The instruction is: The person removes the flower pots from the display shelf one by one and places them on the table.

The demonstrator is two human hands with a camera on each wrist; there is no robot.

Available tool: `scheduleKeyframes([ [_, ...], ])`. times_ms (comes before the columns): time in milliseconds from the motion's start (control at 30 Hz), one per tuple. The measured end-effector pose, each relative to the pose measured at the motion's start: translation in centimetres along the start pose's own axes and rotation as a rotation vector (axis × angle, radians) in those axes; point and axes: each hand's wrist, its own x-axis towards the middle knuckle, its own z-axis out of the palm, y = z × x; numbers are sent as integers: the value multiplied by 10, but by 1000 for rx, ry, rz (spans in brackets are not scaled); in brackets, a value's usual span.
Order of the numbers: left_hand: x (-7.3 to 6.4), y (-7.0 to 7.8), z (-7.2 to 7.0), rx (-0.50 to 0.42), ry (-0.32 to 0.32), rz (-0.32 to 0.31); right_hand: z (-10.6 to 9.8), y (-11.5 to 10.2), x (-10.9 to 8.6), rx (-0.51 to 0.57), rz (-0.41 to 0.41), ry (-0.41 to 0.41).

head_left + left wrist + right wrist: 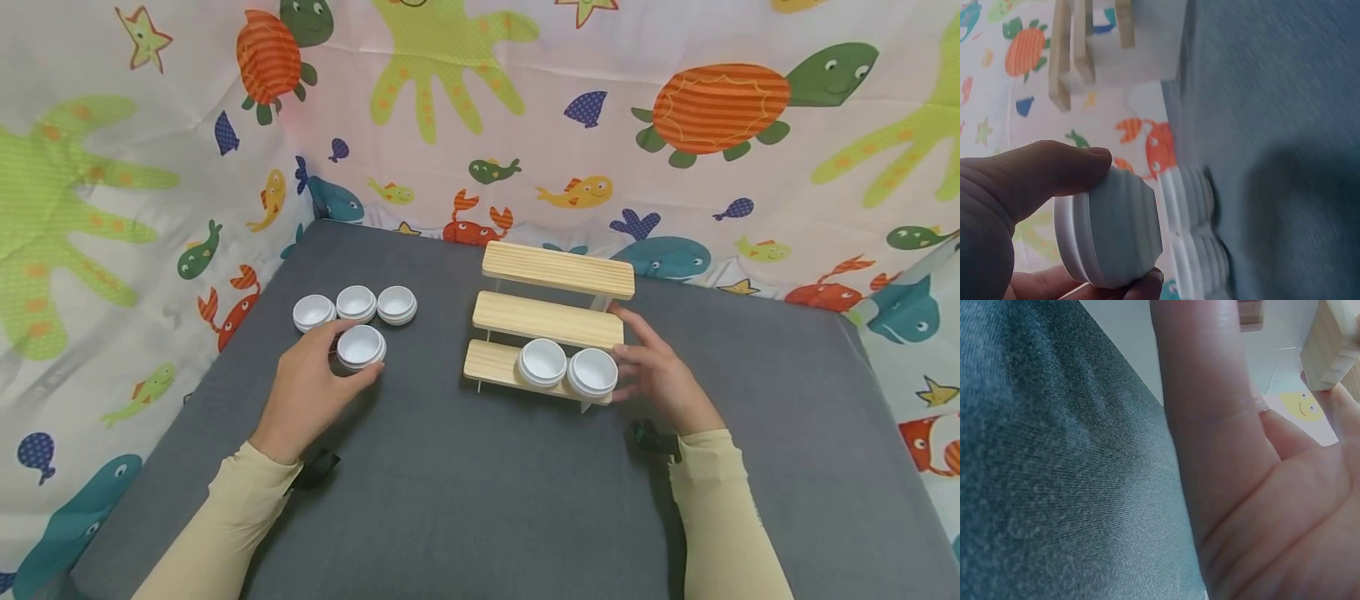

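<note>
1. your left hand (306,390) pinches a white cup (361,346) between thumb and fingers, seemingly lifted off the table (465,500), just in front of three other cups (356,303); hold it level and squeeze gently.
2. your right hand (666,382) has its fingers loosely spread at the right end of the wooden stand (547,319); steady it lightly, without pushing.
3. mind the two cups (542,362) on the lowest shelf (491,363): one sits right beside those fingers.

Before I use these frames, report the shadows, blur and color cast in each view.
Head: fairly sharp, soft shadows beside both sleeves on the gray tabletop; left wrist: hazy, the wooden tiered rack blurred, a broad shadow across the bluish-looking tabletop; right wrist: fingers loom large and soft, the tabletop bluish again.
</note>
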Motion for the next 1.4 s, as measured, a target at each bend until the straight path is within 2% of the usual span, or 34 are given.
scheduleKeyframes([
  [267,-4,-28,-16,45,19,-87,1,-1,-1,-16,4,3],
  [567,-8,-52,-24,57,54,-125,0,-1,-1,-22,4,4],
  [833,-9,-60,-29,76,25,-194,0,-1,-1,-19,3,2],
  [1167,-8,-67,-31,88,14,-218,1,0,-1,-20,2,6],
  [1400,-7,-71,-29,87,-16,-258,1,0,-1,-29,6,13],
])
